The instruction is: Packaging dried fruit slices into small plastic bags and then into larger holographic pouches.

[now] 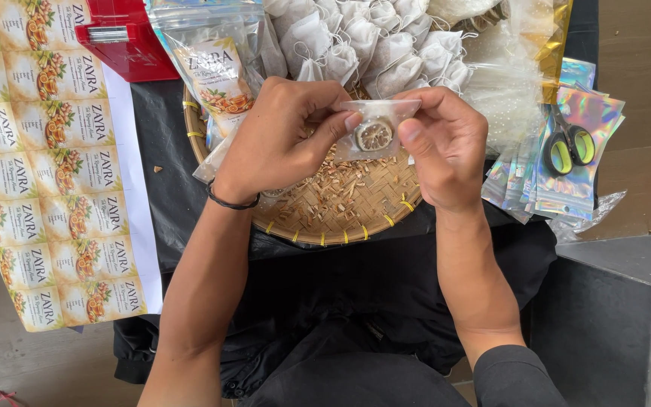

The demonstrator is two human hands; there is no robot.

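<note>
Fingers (344, 120) of left hand (280, 139) and right hand (446, 147) pinch a small clear bag (378, 128) holding a dried citrus slice (373, 136), above the woven tray (340, 218). Step judged: bagging. Next calls for sealing its mouth. Scissors (570, 147) at 3 o'clock.

One dried citrus slice (373, 136), one scissors (571, 147), one woven tray (340, 211), two hands.

A black cloth (163, 188) carries a woven tray (340, 222), label sheet (47, 166) and holographic pouches (566, 173).
</note>
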